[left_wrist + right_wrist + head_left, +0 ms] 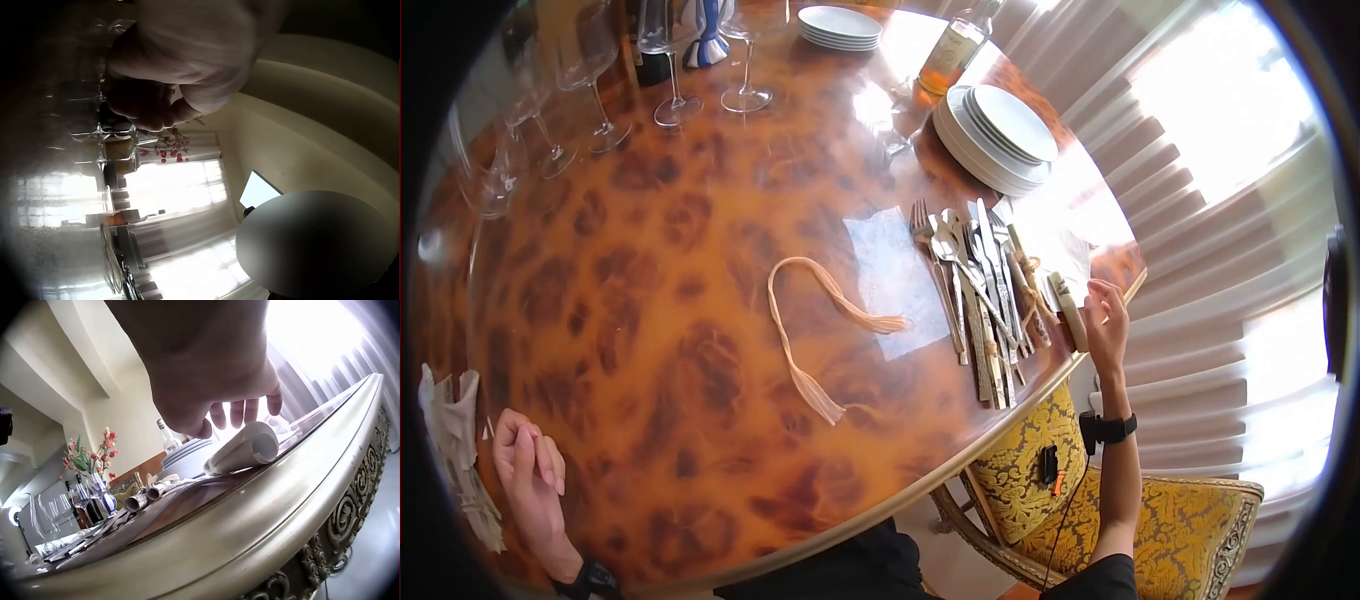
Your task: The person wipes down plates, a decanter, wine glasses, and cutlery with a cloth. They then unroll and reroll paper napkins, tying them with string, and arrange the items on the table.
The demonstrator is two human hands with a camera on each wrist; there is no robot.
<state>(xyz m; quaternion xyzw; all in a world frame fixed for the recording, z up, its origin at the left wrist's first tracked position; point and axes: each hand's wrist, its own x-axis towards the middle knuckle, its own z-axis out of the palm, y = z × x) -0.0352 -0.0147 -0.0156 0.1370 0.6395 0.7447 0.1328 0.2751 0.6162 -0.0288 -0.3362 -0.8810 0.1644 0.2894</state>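
My right hand [1106, 325] is held over the table's right edge, fingers relaxed, with nothing in them. In the right wrist view its fingertips hang just above a rolled pale paper or napkin [240, 453]. Left of that roll lies a bunch of forks, knives and spoons [985, 290], with thinner tied rolls [1032, 275] among them. My left hand [532, 475] sits at the table's left side, its fingers loosely curled and holding nothing. Close by it is a crumpled beige cloth [458, 450]. Between the hands lie a peach-coloured cord with frayed ends [885, 322] and a pale, thin napkin [875, 250].
A stack of white plates [1010, 115] stands behind the cutlery, near a bottle of amber liquid [952, 58]. Smaller plates [840, 25] and several stemmed wine glasses [747, 97] line the far side. A yellow patterned chair [1170, 510] is at the near right, beside the table edge.
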